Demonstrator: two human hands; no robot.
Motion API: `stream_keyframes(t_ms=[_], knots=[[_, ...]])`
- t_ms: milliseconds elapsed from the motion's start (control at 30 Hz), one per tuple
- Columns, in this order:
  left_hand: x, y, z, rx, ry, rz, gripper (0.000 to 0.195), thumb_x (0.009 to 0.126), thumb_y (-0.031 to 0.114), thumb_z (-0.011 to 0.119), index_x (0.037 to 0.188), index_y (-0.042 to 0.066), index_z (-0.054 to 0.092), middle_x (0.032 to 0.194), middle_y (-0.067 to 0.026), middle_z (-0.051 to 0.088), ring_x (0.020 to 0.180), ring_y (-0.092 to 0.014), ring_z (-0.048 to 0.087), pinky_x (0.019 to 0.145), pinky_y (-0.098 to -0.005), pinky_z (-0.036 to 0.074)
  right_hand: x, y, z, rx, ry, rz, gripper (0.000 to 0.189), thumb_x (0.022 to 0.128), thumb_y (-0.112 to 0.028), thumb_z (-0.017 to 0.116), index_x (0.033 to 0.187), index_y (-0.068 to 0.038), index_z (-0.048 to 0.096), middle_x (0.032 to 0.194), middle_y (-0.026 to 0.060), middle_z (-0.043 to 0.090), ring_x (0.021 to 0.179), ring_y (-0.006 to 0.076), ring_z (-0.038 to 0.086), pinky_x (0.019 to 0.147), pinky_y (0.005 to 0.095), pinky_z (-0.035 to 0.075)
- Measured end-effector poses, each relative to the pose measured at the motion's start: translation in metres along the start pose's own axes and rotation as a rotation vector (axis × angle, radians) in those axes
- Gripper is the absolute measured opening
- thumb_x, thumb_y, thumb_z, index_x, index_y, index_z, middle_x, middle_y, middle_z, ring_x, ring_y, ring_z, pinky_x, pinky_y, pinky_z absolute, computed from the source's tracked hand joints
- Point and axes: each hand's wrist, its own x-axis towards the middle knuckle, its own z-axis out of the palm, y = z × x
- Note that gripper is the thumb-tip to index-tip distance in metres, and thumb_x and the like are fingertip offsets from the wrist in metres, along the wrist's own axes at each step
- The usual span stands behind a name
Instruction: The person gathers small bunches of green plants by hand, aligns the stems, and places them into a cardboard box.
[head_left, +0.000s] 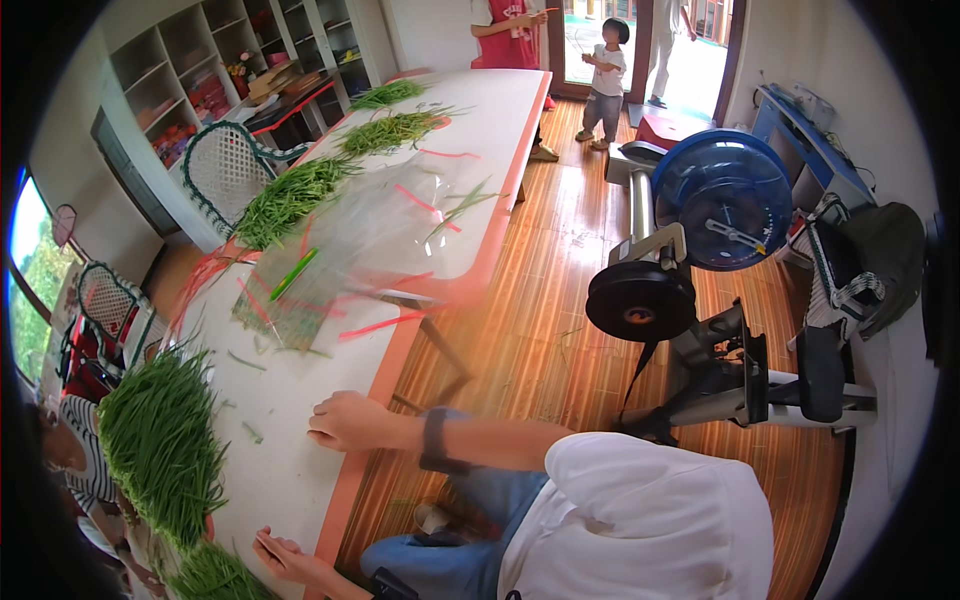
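Note:
My right hand (346, 421), fingers curled in and nothing visible in it, is over the near edge of the white table (281, 442). Lower in the view, my left hand (283, 555) is palm partly up with loosely bent fingers and nothing seen in it. Beyond both hands lies a large pile of long green leafy stalks (161, 442), with another bunch (217, 574) below it. A few cut bits of leaf lie between the pile and my right hand. Further up, a green knife-like tool (294, 274) lies on a clear plastic sheet (367, 225) with red strips.
More green bunches (296, 199) lie along the table's far side. A person in a striped top (82, 420) is across the table. A child (604, 75) and two other people stand near the doorway. An exercise machine with a blue wheel (720, 199) is on the wooden floor.

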Motion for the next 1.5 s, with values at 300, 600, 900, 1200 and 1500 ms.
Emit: stream_keyframes(t_ms=[300,600,900,1200,1500], knots=[[-0.001,0.000,-0.002,-0.021,-0.043,-0.004,0.029,0.097,0.027,0.044,0.081,0.004,0.052,0.055,0.0042,0.023,0.046,-0.004,0.016,0.042,-0.0254,0.012,0.000,-0.003,-0.002,-0.002,0.004,0.001,0.026,0.079,-0.021,0.056,0.057,-0.007,0.055,0.057,0.0084,0.057,0.057,0.0288,0.056,0.057,0.0389,0.044],[-0.002,0.004,0.001,-0.079,-0.066,-0.017,0.027,0.097,0.024,0.044,0.084,0.002,0.052,0.063,0.0020,0.037,0.045,-0.004,0.017,0.040,-0.0242,0.012,0.000,-0.002,-0.001,-0.059,-0.054,0.022,0.030,0.081,-0.025,0.054,0.057,-0.008,0.057,0.052,0.0094,0.055,0.050,0.0305,0.054,0.055,0.0388,0.044],[0.001,-0.005,-0.003,-0.115,-0.082,-0.010,0.025,0.096,0.022,0.045,0.084,0.001,0.052,0.066,0.0007,0.042,0.045,-0.003,0.018,0.040,-0.0226,0.013,0.001,-0.003,0.000,-0.097,-0.060,0.035,0.032,0.082,-0.026,0.054,0.056,-0.008,0.056,0.049,0.0100,0.054,0.048,0.0304,0.053,0.054,0.0391,0.044],[-0.002,0.003,-0.002,-0.124,-0.098,-0.002,0.023,0.096,0.021,0.045,0.084,0.002,0.052,0.063,0.0031,0.033,0.045,-0.003,0.017,0.040,-0.0223,0.011,0.000,-0.004,0.002,-0.082,-0.045,0.039,0.032,0.082,-0.027,0.054,0.057,-0.008,0.057,0.049,0.0099,0.054,0.048,0.0306,0.053,0.053,0.0391,0.044],[-0.008,0.007,-0.001,-0.180,-0.087,-0.035,0.023,0.096,0.020,0.045,0.083,0.002,0.052,0.059,0.0056,0.027,0.046,-0.002,0.016,0.041,-0.0225,0.011,-0.001,-0.002,-0.005,-0.059,-0.043,0.043,0.031,0.082,-0.026,0.054,0.057,-0.007,0.055,0.050,0.0104,0.053,0.050,0.0314,0.053,0.054,0.0403,0.044]])
